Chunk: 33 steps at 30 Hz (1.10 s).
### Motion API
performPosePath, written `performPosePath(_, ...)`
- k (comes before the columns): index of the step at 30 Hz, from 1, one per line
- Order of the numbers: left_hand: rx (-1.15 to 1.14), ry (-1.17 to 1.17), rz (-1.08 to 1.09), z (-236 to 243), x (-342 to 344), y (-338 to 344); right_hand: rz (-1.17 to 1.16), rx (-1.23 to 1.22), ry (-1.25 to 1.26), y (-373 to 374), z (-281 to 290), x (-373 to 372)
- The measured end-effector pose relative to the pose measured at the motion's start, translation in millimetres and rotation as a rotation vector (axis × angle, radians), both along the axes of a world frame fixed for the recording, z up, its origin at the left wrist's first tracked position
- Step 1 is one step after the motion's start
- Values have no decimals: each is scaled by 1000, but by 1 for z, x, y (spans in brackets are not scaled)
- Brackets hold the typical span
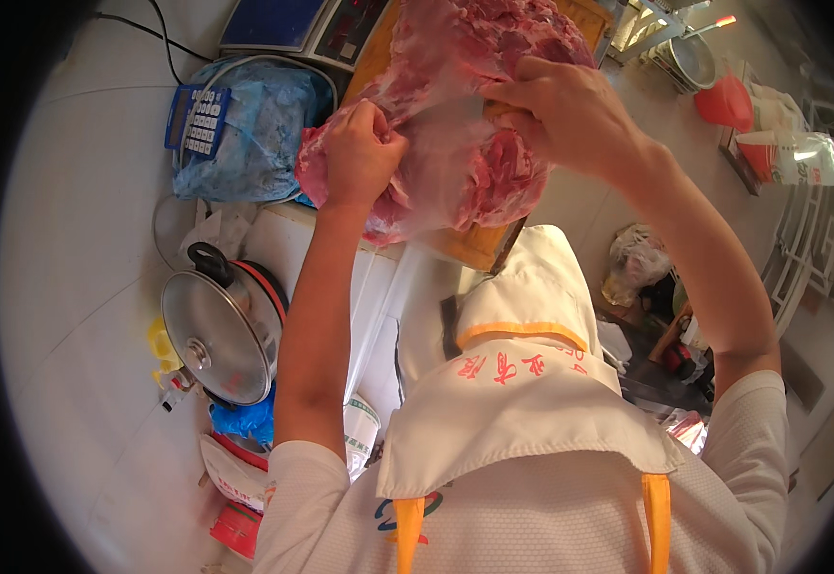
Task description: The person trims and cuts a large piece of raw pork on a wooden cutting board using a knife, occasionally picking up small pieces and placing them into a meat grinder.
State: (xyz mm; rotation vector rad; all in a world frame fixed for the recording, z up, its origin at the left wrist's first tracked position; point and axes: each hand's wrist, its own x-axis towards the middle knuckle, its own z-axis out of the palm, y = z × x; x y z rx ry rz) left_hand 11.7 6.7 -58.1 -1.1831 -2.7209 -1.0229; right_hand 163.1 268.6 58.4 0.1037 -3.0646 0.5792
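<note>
A large slab of raw meat (493, 33), red with pale fat, lies across a wooden board (486, 247) at the top of the view. My left hand (364, 158) is closed on the meat's left part, fingers curled tightly. On the right side, my right hand (575, 110) pinches at the meat's edge, its index finger pointing left. A pale, hazy patch spans the meat between both hands; whether it is thin film, membrane or a lens smear I cannot tell. My right fingertips are partly lost against the meat.
To the left, a blue calculator (197, 122) rests on a blue plastic bag (259, 134), below a scale (345, 33). A lidded pan (218, 335) stands lower left. Red scoops (723, 103) and a metal pot (690, 62) are at upper right. My white apron (532, 411) hangs close below the board.
</note>
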Motion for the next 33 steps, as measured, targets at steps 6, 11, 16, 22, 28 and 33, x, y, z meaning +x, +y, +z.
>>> performPosePath(6, 20, 13, 42, 1, 9, -2, -33, 5, 118, 5, 14, 5)
performPosePath(11, 10, 60, 63, -6, 6, -1, -31, 26, -63, -13, 16, 0)
performPosePath(16, 26, 82, 79, -6, 7, -1, -89, -16, 115, 5, 11, -1)
performPosePath(22, 17, 103, 90, -3, 11, -1, -76, 53, -143, -11, 12, -7)
performPosePath(28, -5, 137, 128, -10, 11, -9, -133, -57, 64, -6, 1, 9)
performPosePath(33, -55, 89, 156, -3, 18, -7, -62, 4, 51, 2, -8, -7)
